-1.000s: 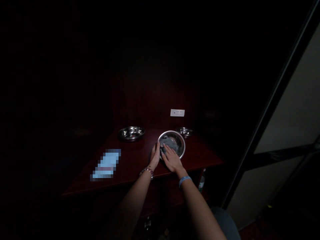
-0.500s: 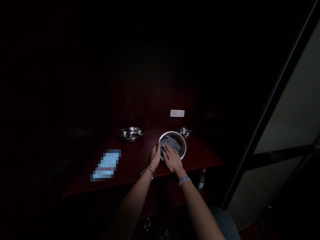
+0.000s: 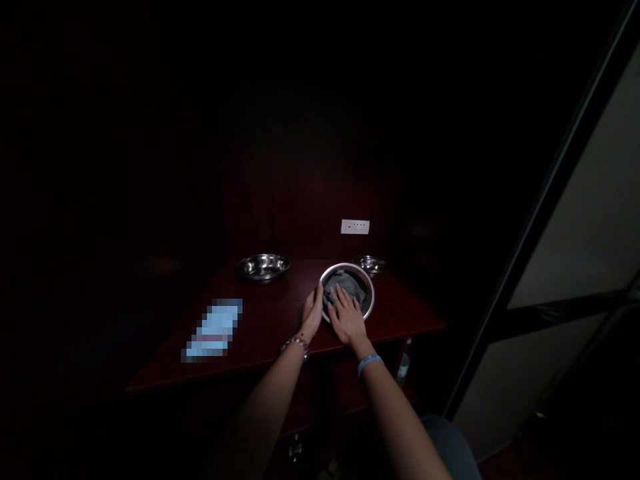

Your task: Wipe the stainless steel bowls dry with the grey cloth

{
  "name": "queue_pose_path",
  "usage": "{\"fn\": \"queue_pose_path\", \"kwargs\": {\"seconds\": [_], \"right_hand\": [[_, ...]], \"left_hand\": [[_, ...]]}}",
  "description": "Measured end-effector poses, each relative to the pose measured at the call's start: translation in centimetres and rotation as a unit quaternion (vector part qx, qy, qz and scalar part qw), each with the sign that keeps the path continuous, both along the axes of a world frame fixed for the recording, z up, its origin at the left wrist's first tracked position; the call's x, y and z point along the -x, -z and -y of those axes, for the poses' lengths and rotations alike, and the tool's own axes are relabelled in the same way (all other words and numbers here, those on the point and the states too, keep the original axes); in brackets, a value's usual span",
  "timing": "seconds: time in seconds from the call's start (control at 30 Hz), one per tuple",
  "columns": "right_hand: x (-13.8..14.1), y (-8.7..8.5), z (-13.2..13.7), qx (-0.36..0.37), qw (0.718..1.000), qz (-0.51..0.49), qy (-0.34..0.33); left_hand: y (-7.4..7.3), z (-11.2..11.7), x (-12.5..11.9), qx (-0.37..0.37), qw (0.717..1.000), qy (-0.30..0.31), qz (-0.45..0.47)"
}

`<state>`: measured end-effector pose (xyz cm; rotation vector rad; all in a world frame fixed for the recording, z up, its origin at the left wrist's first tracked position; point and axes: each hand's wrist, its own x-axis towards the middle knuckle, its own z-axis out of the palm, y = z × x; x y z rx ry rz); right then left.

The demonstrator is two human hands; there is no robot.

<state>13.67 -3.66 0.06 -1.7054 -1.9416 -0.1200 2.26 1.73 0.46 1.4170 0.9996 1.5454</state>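
Note:
A round metal bowl [image 3: 370,300] stands tilted toward me near the front of a dark red table [image 3: 280,313]. My left hand [image 3: 312,315] grips its left side, thumb up by the rim. Inside the bowl lies a grey cloth [image 3: 346,283]. Flat on this cloth rests my right hand [image 3: 347,319], its fingers spread and pointing away from me. The palm partly hides the near rim.
A wide metal dish [image 3: 263,268] sits at the table's back left, with something small in it. Behind the bowl is a smaller metal bowl [image 3: 371,265]. A blurred light-blue item [image 3: 215,330] lies front left. A bottle [image 3: 403,367] stands below the tabletop.
The cloth has shifted and bunched a little differently under my right hand. The bowl has moved very slightly to the right. My left hand keeps its hold.

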Motion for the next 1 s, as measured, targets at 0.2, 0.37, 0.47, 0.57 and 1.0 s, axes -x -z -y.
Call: {"fn": "queue_pose_path", "kwargs": {"seconds": [0.2,0.37,0.47,0.57,1.0], "right_hand": [[0.0,0.0,-0.1,0.002,1.0,0.003,0.012],[0.1,0.3,-0.2,-0.014,0.999,-0.003,0.051],[0.0,0.5,-0.3,-0.021,0.997,-0.013,0.069],[-0.1,0.8,-0.4,-0.031,0.996,-0.026,0.082],[0.0,1.6,-0.7,-0.057,0.989,-0.043,0.133]], "left_hand": [[0.0,0.1,0.1,-0.011,1.0,0.002,-0.008],[-0.1,0.1,0.0,0.005,1.0,0.019,-0.008],[0.0,-0.1,0.0,0.005,1.0,0.022,-0.01],[0.2,-0.3,0.0,0.008,1.0,0.011,0.001],[0.0,-0.1,-0.1,0.017,0.999,0.004,0.029]]}}
